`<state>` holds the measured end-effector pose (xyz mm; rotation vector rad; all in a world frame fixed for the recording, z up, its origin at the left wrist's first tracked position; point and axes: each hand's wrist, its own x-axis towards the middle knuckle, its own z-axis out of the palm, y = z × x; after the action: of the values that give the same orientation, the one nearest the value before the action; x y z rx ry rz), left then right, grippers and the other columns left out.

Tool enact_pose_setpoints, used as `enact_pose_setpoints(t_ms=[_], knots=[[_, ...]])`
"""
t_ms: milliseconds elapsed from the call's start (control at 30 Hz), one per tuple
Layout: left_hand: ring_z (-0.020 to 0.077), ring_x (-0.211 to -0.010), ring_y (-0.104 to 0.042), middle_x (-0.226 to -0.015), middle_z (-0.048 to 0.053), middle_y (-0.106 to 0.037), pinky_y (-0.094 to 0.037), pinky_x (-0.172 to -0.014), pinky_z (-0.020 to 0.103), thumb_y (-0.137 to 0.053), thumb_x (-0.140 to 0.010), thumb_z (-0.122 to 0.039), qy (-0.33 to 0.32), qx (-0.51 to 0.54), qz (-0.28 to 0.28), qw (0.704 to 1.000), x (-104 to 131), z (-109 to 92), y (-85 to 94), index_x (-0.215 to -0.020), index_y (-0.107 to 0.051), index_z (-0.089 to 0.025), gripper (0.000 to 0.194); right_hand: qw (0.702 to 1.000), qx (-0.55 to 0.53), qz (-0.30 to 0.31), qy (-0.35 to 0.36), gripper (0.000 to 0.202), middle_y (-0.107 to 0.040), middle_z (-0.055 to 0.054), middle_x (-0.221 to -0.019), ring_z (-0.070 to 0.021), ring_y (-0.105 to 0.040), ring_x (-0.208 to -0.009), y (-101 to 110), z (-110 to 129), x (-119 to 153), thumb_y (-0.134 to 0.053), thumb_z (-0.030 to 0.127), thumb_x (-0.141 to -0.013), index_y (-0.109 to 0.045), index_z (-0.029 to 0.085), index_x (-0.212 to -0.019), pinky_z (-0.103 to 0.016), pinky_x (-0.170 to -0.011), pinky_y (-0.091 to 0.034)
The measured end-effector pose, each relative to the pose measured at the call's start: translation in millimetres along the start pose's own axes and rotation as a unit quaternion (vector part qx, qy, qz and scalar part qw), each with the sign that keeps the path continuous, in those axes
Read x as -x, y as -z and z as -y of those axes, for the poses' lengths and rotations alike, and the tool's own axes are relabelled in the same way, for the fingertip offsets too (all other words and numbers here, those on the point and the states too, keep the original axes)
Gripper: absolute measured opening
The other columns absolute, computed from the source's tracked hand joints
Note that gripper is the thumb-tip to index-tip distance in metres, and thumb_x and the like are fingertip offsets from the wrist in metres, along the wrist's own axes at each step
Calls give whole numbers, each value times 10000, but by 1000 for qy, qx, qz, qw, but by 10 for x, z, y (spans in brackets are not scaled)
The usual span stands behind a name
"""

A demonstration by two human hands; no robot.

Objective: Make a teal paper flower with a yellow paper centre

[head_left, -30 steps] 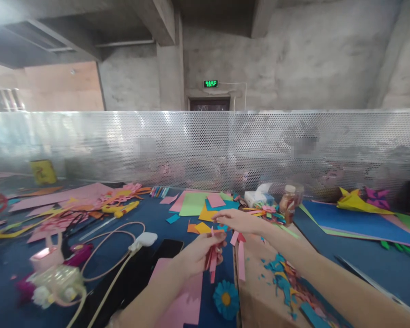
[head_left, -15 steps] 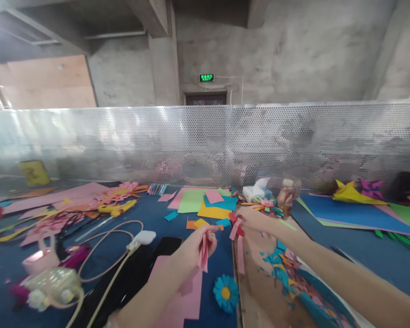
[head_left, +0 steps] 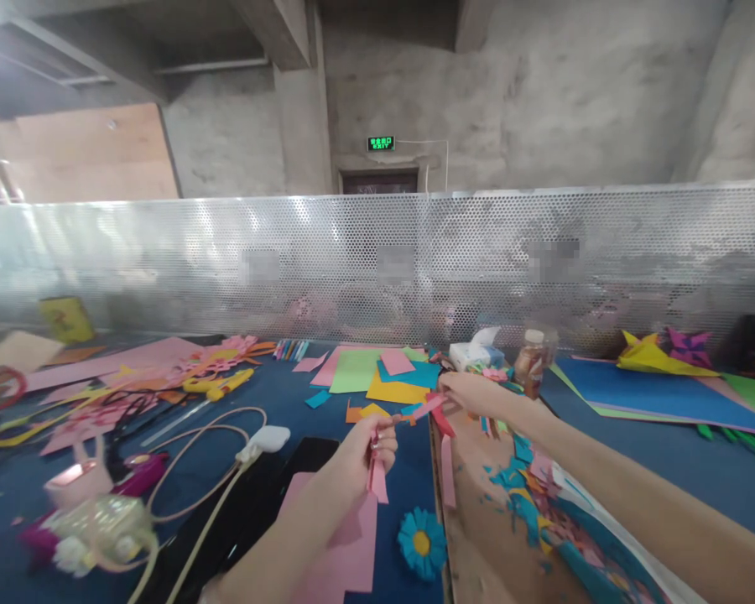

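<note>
My left hand [head_left: 366, 445] is closed around pink paper strips [head_left: 379, 481] that hang below its fingers. Its fingertips point toward a pink strip [head_left: 426, 408] held by my right hand [head_left: 464, 394]. Red paper [head_left: 441, 419] shows just under that right hand, though whether the fingers grip it too is hidden. Another pink strip [head_left: 448, 471] lies along the edge of the brown board [head_left: 478, 537]. Nearer to me sits a blue paper flower [head_left: 421, 543] with a yellow centre. Pink sheets [head_left: 352, 545] lie beneath my left forearm.
Coloured sheets [head_left: 356, 371], a tissue box [head_left: 471, 356] and a bottle [head_left: 531, 362] stand or lie toward the perforated metal screen [head_left: 327, 252]. Paper scraps [head_left: 528, 503] cover part of the board. A white cable [head_left: 195, 537] and a yellow glue gun [head_left: 219, 386] are at left.
The pink strip at my right hand has swung from hanging down to slanting toward my left hand. My left hand has turned slightly, and its strips hang spread apart.
</note>
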<state>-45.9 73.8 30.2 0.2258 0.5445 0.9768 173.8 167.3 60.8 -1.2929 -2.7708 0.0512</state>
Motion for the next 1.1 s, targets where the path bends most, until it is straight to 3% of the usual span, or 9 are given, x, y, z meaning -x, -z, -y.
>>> enact_pose_setpoints(t_ms=[133, 200, 300, 433, 600, 767, 967, 1100], knots=[[21, -300, -282, -463, -110, -248, -276, -309, 109, -404, -803, -60, -28, 2, 1, 1000, 1, 35, 35, -814, -466, -130, 94, 994, 4, 80, 70, 46, -609, -3, -792, -127, -563, -753, 268, 200, 196, -579, 135, -821, -626, 133, -817, -277, -703, -452], [24, -320, -308, -474, -99, -276, -309, -329, 116, -426, -802, -71, -30, 5, 10, 999, 7, 46, 42, -786, -460, -139, 77, 987, -2, 123, 106, 124, -620, 9, -754, -114, -559, -716, 264, 339, 270, -597, 38, -748, -646, 148, -782, -222, -650, -416], [23, -326, -303, -478, -97, -277, -301, -327, 116, -452, -812, -89, -20, 7, 20, 1000, 16, 40, 35, -749, -453, -146, 85, 983, 1, 135, 127, 236, -637, -13, -861, -130, -564, -793, 158, 486, 307, -547, -34, -728, -657, 165, -794, -210, -653, -382], [13, -312, -288, -464, -110, -249, -277, -323, 102, -460, -831, -109, -14, 6, 14, 1000, 15, 7, 31, -802, -481, -131, 42, 990, -3, 108, 96, 135, -606, -53, -961, -174, -550, -861, 84, 469, 263, -605, 82, -764, -646, 153, -871, -243, -682, -388], [19, -313, -291, -454, -108, -266, -268, -318, 99, -442, -846, -115, -10, 2, 3, 1000, 5, -2, 39, -821, -479, -132, 48, 994, -30, 103, 30, 257, -593, -48, -913, -153, -554, -780, 112, 302, 252, -586, 59, -752, -600, 122, -1000, -265, -656, -436], [20, -303, -290, -443, -112, -256, -261, -314, 96, -447, -838, -111, 3, -20, -7, 1000, -10, 24, 33, -825, -484, -128, 43, 992, -59, 106, 42, 257, -548, -59, -1082, -178, -522, -975, 56, 295, 287, -623, 74, -764, -609, 137, -1013, -342, -841, -440], [24, -302, -278, -453, -111, -253, -224, -299, 101, -451, -827, -99, 3, -34, -8, 999, -33, 24, 50, -826, -483, -130, 44, 987, -65, 144, 7, 100, -574, -22, -880, -133, -550, -785, -32, 291, 238, -627, 191, -810, -597, 109, -857, -311, -726, -476], [20, -310, -313, -481, -88, -337, -244, -295, 97, -448, -820, -77, -4, -38, -9, 999, -47, 5, 54, -856, -492, -114, 67, 983, -100, 151, 0, 131, -572, -4, -779, -114, -529, -691, 139, 215, 211, -633, 259, -801, -600, 134, -821, -259, -643, -452]])
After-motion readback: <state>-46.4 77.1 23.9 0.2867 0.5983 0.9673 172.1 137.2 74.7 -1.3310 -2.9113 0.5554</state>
